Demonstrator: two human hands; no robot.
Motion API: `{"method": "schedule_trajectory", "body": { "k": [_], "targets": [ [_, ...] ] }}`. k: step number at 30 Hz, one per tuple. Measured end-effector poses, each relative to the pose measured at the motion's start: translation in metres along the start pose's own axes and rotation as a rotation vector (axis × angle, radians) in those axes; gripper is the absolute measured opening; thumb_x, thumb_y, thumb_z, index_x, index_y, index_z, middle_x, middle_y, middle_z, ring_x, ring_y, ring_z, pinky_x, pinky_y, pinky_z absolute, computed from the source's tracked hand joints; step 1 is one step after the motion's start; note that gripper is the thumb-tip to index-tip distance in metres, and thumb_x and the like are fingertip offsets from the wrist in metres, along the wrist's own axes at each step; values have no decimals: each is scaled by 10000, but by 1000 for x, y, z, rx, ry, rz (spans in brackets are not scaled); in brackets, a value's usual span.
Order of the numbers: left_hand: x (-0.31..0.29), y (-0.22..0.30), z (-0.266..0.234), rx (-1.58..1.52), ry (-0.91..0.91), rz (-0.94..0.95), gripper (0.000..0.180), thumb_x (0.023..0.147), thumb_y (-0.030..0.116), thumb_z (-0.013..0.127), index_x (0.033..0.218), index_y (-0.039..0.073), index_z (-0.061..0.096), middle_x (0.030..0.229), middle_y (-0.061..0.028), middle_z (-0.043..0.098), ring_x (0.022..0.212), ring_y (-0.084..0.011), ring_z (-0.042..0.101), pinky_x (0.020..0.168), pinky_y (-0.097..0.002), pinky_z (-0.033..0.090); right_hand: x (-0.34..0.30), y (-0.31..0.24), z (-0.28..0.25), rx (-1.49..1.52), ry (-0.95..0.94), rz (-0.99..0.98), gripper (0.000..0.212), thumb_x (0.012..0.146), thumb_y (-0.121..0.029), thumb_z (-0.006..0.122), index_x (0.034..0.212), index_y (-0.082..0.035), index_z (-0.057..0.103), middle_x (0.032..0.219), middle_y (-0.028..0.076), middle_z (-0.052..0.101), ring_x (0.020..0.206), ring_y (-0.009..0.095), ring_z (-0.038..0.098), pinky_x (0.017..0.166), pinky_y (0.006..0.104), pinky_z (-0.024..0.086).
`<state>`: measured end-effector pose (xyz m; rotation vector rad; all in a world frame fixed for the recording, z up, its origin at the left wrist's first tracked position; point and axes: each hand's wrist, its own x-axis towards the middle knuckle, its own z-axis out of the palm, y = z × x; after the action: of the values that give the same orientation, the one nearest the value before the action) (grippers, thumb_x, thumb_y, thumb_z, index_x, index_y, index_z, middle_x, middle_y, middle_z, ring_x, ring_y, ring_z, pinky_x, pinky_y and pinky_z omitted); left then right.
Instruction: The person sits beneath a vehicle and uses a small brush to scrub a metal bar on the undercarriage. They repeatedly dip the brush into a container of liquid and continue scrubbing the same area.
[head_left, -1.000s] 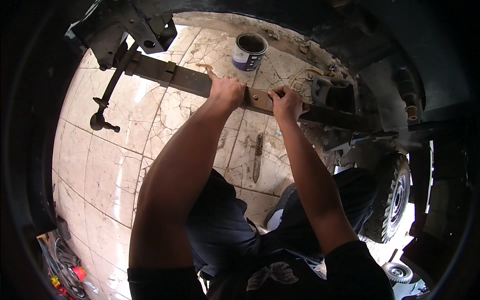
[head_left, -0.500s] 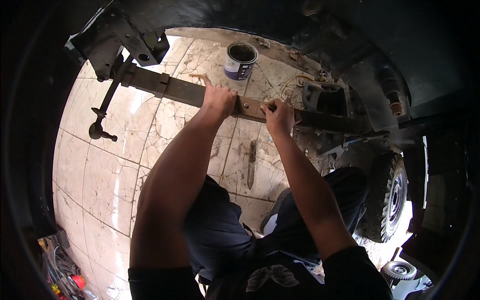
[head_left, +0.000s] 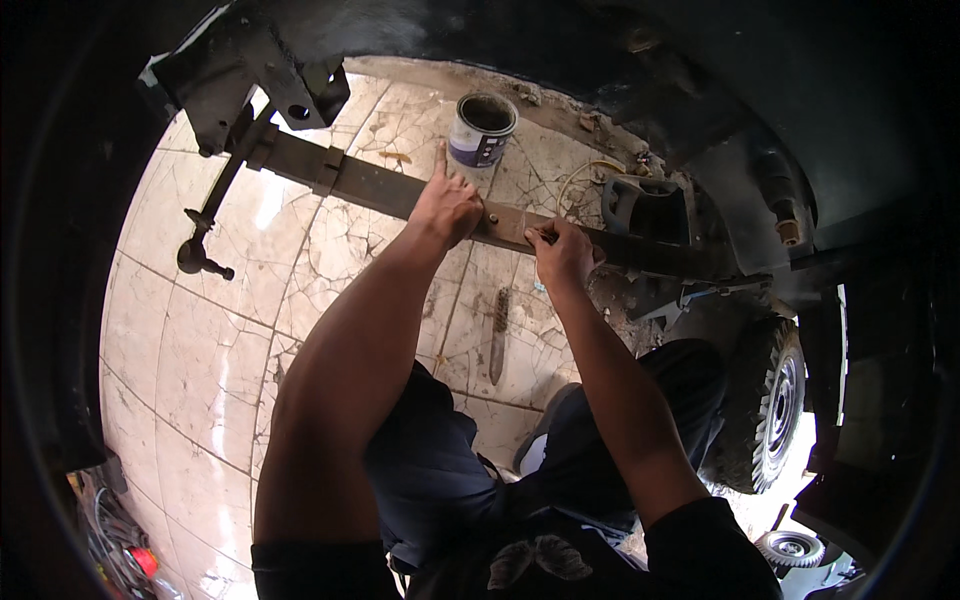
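Note:
A long dark steel leaf spring (head_left: 375,187) runs across in front of me, with a bolt head (head_left: 493,218) on its browner middle part. My left hand (head_left: 447,208) is wrapped over the bar left of the bolt, its index finger stretched out toward the far side. To the right of the bolt, my right hand (head_left: 564,250) is closed in a pinch at the bar's surface. Something small and dark shows between its thumb and fingers, too hidden to name. A wire brush (head_left: 498,335) lies on the floor below the bar.
An open paint can (head_left: 483,130) stands beyond the bar on cracked floor tiles (head_left: 190,320). A rod with a ball joint (head_left: 192,258) hangs at the left. Dark bodywork arches overhead. A wheel (head_left: 780,405) is at the right, and cables (head_left: 110,530) lie lower left.
My left hand has shifted slightly right along the bar toward the bolt, its index finger now pointing more directly away. My right hand keeps its pinch, moved slightly.

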<state>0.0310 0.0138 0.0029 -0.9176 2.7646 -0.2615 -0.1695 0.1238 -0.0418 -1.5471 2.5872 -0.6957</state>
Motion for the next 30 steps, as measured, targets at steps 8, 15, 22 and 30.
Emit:
{"method": "schedule_trajectory", "body": {
  "k": [8, 15, 22, 30],
  "targets": [
    [7, 5, -6, -43, -47, -39, 498, 1012, 360, 646, 1435, 98, 661, 1272, -36, 734, 1345, -247, 620, 1287, -775, 44, 27, -7, -8, 29, -30, 65, 270, 862, -370, 887, 949, -135, 786, 1008, 100, 773, 1039, 332, 719, 904, 495, 539],
    [-4, 2, -1, -2, 63, -7, 284, 1056, 237, 574, 1192, 141, 805, 1209, -34, 786, 1353, -257, 624, 1279, -778, 73, 8, 12, 9, 28, -1, -53, 320, 858, -402, 882, 1004, -134, 788, 1028, 130, 771, 1045, 364, 714, 887, 511, 553],
    [15, 21, -21, 37, -11, 1, 318, 1041, 239, 593, 1303, 130, 735, 1247, -20, 746, 1338, -236, 615, 1267, -788, 95, 36, 7, -2, 57, -38, 4, 282, 838, -407, 889, 967, -169, 813, 1020, 90, 793, 1035, 331, 728, 895, 481, 548],
    [11, 24, 4, 5, -23, -42, 438, 1089, 213, 492, 1487, 66, 599, 1314, -61, 728, 1378, -270, 595, 1252, -805, 108, 19, 12, -11, 71, -117, -46, 283, 844, -426, 894, 965, -178, 831, 1014, 102, 791, 1035, 323, 733, 897, 480, 566]
  ]
}}
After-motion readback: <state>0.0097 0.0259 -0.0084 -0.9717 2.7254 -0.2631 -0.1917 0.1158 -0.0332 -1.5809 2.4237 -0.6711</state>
